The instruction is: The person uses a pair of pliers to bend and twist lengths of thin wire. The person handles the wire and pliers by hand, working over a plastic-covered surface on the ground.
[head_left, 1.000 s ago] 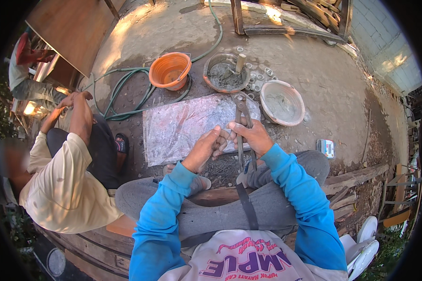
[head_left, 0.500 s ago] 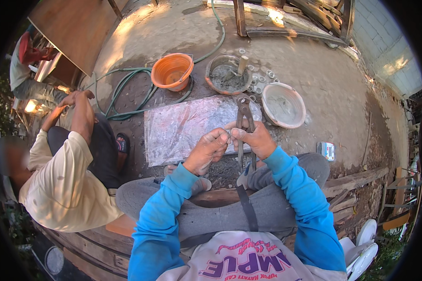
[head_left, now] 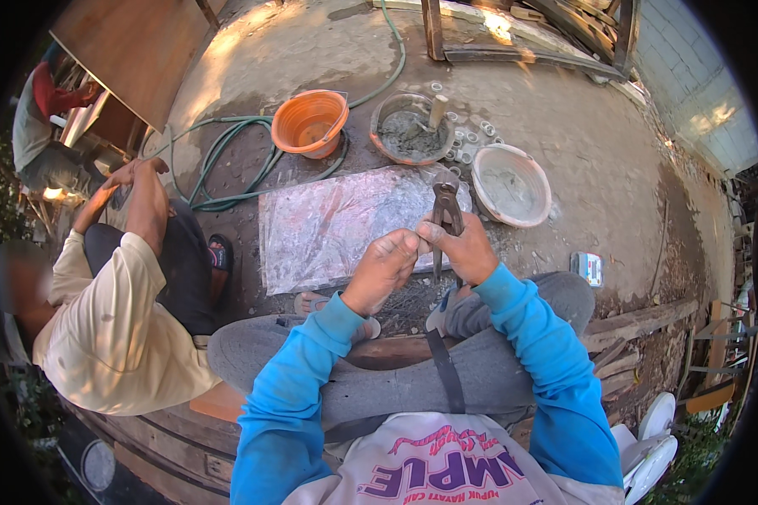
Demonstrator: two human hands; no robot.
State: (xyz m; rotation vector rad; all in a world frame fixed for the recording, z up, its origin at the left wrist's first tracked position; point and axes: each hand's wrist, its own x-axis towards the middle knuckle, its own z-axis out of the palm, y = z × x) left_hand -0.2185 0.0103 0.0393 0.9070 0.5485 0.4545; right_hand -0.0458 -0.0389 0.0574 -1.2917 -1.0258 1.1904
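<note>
My right hand is wrapped round a pair of rusty pincers, their jaws pointing away from me and their handles hanging below the fingers. The right thumb reaches left, against the fingertips of my left hand. My left fingers are closed in a pinch; whatever lies between them is too small to make out. Both hands are above the near edge of a dusty, whitish sheet on the ground, between my knees.
Beyond the sheet stand an orange bucket, a basin of wet cement with a wooden-handled tool, several small pale rings and a pale basin. A green hose coils left. A person sits close at left; another is farther back.
The pincers have tilted slightly right and their handles have come closer together. My left hand has shifted a little to the right, its fingers still against the right thumb.
</note>
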